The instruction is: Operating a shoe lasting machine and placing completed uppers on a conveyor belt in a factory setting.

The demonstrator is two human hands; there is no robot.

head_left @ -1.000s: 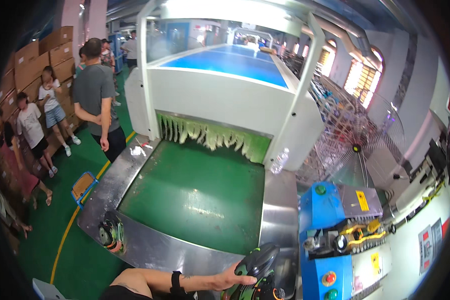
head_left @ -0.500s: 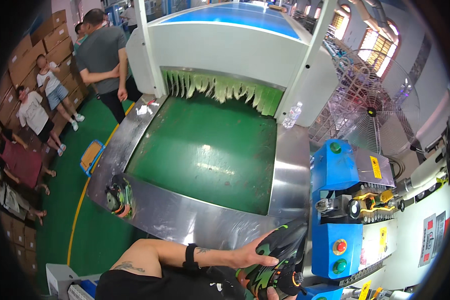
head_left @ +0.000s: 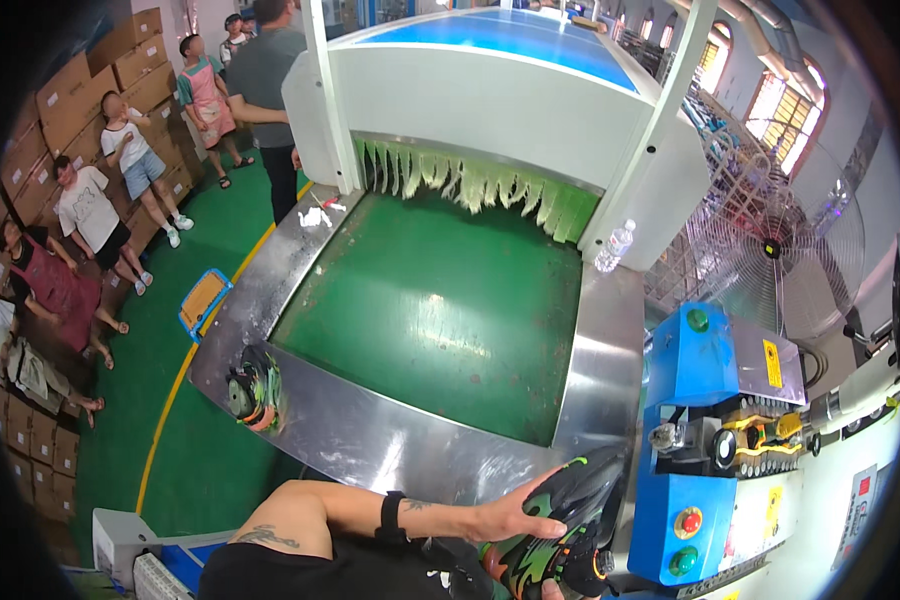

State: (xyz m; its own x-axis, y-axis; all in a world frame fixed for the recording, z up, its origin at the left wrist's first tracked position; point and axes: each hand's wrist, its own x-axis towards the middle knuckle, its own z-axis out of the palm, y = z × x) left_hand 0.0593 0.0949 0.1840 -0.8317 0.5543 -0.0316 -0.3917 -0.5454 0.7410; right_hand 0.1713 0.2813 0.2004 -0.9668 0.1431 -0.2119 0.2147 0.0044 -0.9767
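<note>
At the lower right, a black sports shoe (head_left: 573, 500) with green and orange patterning is in my hands, close to the steel table's front right corner. My left hand (head_left: 518, 518) grips its side, thumb lying across the upper. Only a few fingertips of my right hand (head_left: 552, 590) show at the bottom edge, closed against the lower end of the shoe; the rest of that hand is out of the picture. A similar shoe (head_left: 257, 388) rests on the left front corner of the steel table edge (head_left: 390, 425).
A green conveyor belt (head_left: 435, 300) runs under a fringed curtain (head_left: 470, 180) into a white machine. A plastic bottle (head_left: 616, 246) stands at its right. Beside me is a blue machine (head_left: 675, 515) with buttons; behind it, a large fan (head_left: 770, 245). Several people and stacked boxes line the left.
The whole view has swung a little left, so the scene sits further right and lower. Both hands keep hold of the shoe, which looks slightly turned.
</note>
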